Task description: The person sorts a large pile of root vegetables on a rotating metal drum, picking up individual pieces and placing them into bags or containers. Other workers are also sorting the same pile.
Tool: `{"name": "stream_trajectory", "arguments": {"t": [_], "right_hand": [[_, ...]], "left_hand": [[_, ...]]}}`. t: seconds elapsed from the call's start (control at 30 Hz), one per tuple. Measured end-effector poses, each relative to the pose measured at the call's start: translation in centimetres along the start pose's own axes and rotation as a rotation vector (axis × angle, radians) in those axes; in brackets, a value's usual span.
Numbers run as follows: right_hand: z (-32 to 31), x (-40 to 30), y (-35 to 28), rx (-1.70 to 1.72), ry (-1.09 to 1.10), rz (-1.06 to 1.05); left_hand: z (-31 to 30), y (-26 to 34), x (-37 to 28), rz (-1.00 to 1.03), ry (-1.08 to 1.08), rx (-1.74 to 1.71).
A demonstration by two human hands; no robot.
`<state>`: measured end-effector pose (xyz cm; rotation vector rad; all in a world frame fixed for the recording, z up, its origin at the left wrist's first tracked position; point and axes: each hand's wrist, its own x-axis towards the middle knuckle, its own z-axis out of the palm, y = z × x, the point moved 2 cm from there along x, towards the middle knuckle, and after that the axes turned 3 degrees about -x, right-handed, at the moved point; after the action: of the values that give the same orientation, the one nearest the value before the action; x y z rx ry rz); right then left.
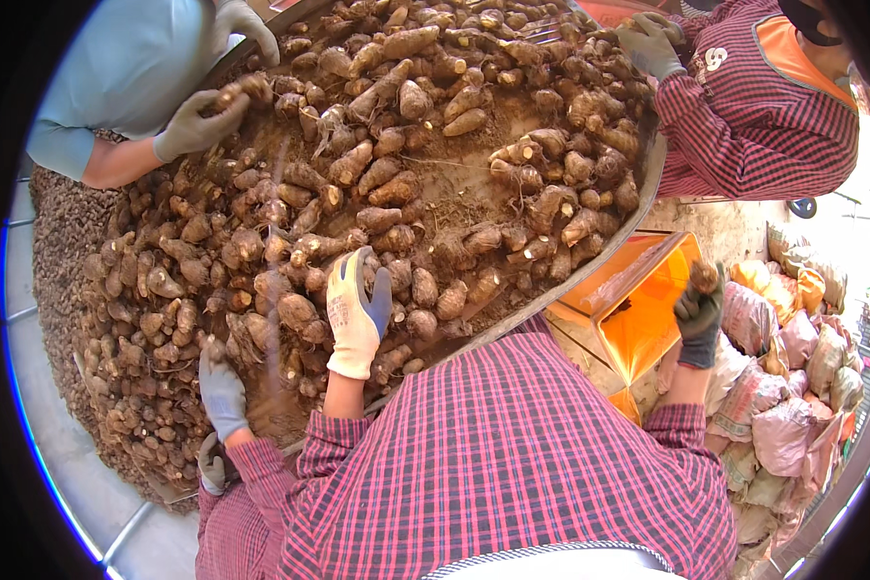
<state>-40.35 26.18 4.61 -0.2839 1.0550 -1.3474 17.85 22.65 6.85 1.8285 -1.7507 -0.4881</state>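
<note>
My left hand (pixel 355 315), in a cream glove with a blue palm, reaches into the heap of taro corms (pixel 377 177). Its fingers and thumb lie either side of a brown corm; whether they grip it is hidden. Off to the right, my right hand (pixel 698 315), in a dark glove, holds a taro corm (pixel 703 277) at its fingertips. That hand is beside the mouth of an orange bag (pixel 641 330), which hangs open below the table's rim (pixel 551 297). Many corms are hairy, soil-covered and cut pale at one end.
A co-worker's gloved hand (pixel 201 125) holds a corm at upper left. Another co-worker's gloved hands (pixel 651 45) rest at upper right. At my left, a grey-gloved hand (pixel 222 384) touches the heap. Filled sacks (pixel 783 406) are piled at right. Smaller corms (pixel 65 290) lie far left.
</note>
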Motion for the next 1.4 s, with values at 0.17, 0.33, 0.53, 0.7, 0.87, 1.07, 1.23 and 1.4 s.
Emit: {"name": "stream_trajectory", "arguments": {"t": [0.17,0.33,0.53,0.7,0.87,1.07,1.23,1.4], "right_hand": [[-8.4,-5.8,-2.7,-1.948,0.674,-0.357],[11.6,-1.5,4.9,-1.409,0.177,-0.751],[28.1,1.1,14.8,-1.902,-0.808,-0.946],[25.9,8.9,10.6,-1.882,-0.481,-0.892],[19.8,11.6,5.0,-1.836,-0.066,-0.692],[16.8,11.8,5.7,-1.715,-0.277,-0.450],[20.4,3.5,3.0,-1.164,-0.570,-0.869],[22.2,-0.3,2.1,-1.109,-0.741,-0.711]], "left_hand": [[0.8,0.7,0.5,0.021,0.074,0.083],[1.1,0.4,0.4,0.020,0.096,0.106],[1.0,0.7,0.1,-0.008,0.065,0.079],[0.5,3.1,-3.8,-0.035,0.166,0.112],[0.3,6.7,-6.5,-0.119,0.275,0.058],[2.2,14.7,-2.9,0.014,0.222,-0.295],[5.5,19.0,-1.8,-0.423,-0.189,-0.914],[7.2,20.8,-2.4,-0.552,-0.612,-1.389]]}}
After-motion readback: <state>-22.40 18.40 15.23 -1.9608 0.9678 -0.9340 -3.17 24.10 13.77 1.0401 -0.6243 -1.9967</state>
